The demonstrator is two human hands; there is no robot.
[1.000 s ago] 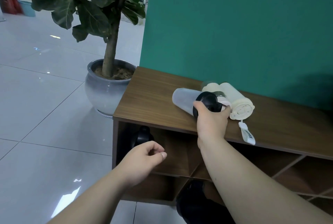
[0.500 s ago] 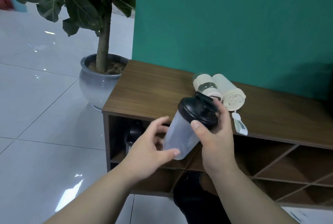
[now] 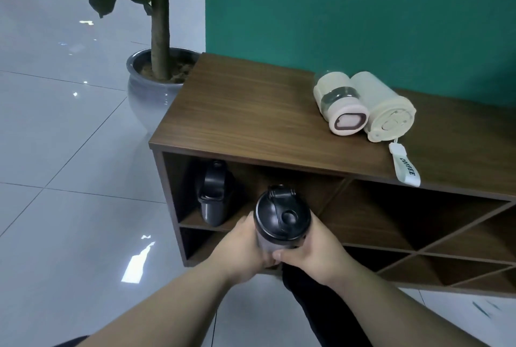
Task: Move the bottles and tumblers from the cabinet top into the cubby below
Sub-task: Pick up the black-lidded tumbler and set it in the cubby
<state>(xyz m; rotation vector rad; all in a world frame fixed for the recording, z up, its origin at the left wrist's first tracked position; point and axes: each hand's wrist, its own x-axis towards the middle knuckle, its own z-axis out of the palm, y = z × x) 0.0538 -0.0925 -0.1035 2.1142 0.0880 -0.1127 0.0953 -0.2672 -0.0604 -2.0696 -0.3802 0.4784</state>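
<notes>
A clear shaker bottle with a black lid (image 3: 282,218) stands upright in both my hands, in front of the upper left cubby (image 3: 293,187). My left hand (image 3: 245,246) wraps its left side and my right hand (image 3: 312,249) its right side. Inside that cubby a dark shaker bottle (image 3: 213,195) stands at the left. On the cabinet top (image 3: 237,112) two cream tumblers lie side by side: one with a pink lid (image 3: 339,103) and one with a cream lid and a white strap (image 3: 386,109).
A potted tree in a grey pot (image 3: 150,89) stands on the tiled floor left of the cabinet. A green wall rises behind the cabinet. Diagonal cubbies (image 3: 435,235) fill the cabinet to the right. My dark-trousered knee (image 3: 304,288) is below my hands.
The shaker bottle came off the cabinet top, was turned upright, and has been lowered to the cubby opening. My left hand joined my right on it. The view has moved closer and lower.
</notes>
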